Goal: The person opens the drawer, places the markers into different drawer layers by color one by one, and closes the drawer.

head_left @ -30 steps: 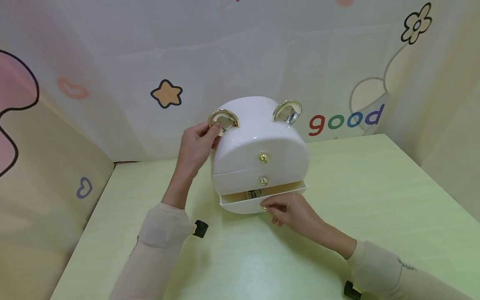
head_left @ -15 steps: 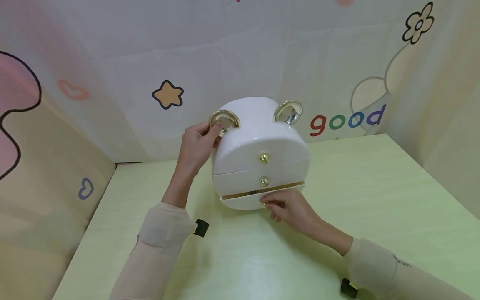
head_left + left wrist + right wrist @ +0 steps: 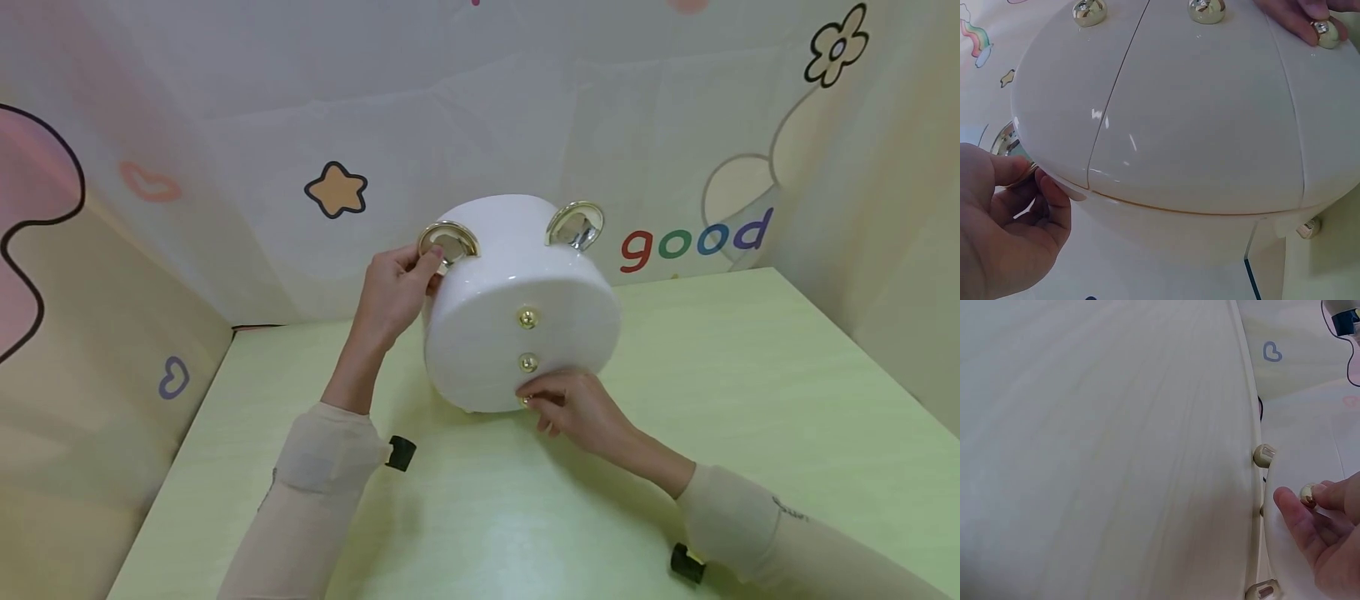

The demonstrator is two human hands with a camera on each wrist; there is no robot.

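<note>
A glossy white round-fronted drawer box (image 3: 510, 225) stands on the table, with two gold ear-shaped pieces on top. My left hand (image 3: 393, 287) pinches the left gold ear (image 3: 453, 242) between thumb and fingers. At the lowest of three gold knobs, my right hand (image 3: 581, 408) has thumb and finger on the bottom drawer's knob (image 3: 1327, 34). The bottom drawer (image 3: 1329, 106) sits flush with the front, its seam a thin line in the left wrist view. Above it, the middle knob (image 3: 528, 362) and top knob (image 3: 528, 317) are untouched. Whatever lies inside the drawers is hidden.
The pale green table (image 3: 480, 517) extends around the box. A printed cloth backdrop (image 3: 480, 108) rises close behind it, with side cloths left and right. Small gold feet, one of them a foot (image 3: 1309, 228) in the left wrist view, support the box.
The bottom drawer has slid from partly out to flush with the front, pushed inward by my right hand at its knob. My left hand has stayed on the ear.
</note>
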